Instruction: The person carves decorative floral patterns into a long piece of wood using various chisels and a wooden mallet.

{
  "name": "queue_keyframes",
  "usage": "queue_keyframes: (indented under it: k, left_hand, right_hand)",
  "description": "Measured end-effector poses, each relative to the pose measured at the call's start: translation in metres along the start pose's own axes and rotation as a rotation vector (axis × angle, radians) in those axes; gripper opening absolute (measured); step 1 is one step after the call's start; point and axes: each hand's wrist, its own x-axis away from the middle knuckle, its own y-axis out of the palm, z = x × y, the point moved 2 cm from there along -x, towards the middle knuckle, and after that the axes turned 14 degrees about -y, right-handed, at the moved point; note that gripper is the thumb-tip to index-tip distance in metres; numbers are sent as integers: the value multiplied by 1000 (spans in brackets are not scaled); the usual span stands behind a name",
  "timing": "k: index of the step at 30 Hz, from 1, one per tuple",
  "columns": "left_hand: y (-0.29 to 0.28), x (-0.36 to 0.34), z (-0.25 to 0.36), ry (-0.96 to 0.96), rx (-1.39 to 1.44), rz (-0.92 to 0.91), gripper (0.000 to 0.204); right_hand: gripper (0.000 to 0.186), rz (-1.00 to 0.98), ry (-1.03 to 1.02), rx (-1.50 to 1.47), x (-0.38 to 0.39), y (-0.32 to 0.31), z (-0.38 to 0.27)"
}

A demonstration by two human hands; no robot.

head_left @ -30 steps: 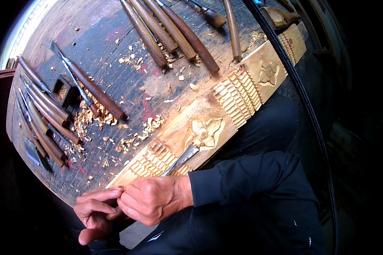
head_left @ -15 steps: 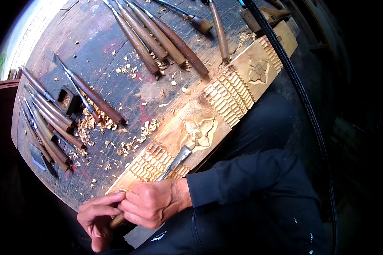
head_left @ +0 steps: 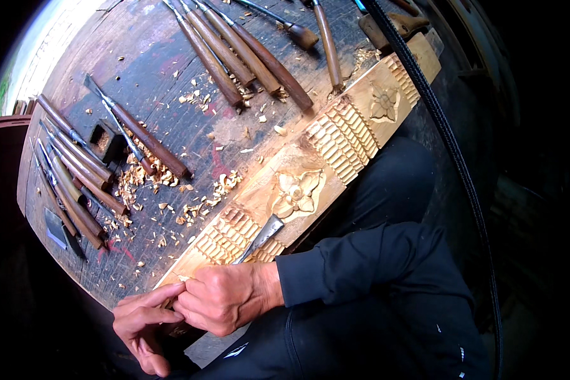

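Two hands at work near the lower left of the carved board. Lettering: small white marks (head_left: 236,351) on the dark clothing, too small to read.

Right hand (head_left: 218,301): closed in a fist round the chisel (head_left: 266,234), fingers fully curled, no gap seen. Left hand (head_left: 139,320): beside the fist, fingers loosely bent, thumb held well apart from them, fingertips close against the right knuckles; cannot tell whether it has hold of the hidden handle end.

Chisel position: blade angled up and to the right over the lower ribbed carving, its broad end just beside the carved flower (head_left: 296,195). Contact of cutting edge with wood: cannot tell.

Board (head_left: 266,202): lies diagonally along the near edge of the bench (head_left: 145,69). One long edge faces the tools, the other faces the knee (head_left: 402,168), close by. A black cable (head_left: 437,114) crosses the view over its far end.

Room: four long handles (head_left: 228,56) at top reach near the board's upper edge. Widest gap lies between these and the left-hand tool cluster (head_left: 82,152); wood shavings (head_left: 225,183) lie within it, toward the board.
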Motion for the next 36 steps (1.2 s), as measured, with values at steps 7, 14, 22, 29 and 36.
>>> queue_keyframes:
  k: [7,14,22,29,36]
  left_hand:
    - [9,0,-13,-60,72,94,95]
    - [26,1,-24,31,237,279,93]
    - [13,-19,-21,89,382,118,97]
    - [10,-20,-27,220,241,-301,110]
    - [17,-22,-6,175,-70,-536,136]
  right_hand:
    - [14,2,19,-25,5,1,0]
    - [18,5,49,-24,11,-9,7]
    - [18,12,52,-6,13,-18,13]
    - [19,15,-22,-53,6,-19,-6]
    - [20,67,-17,-51,15,-14,-6]
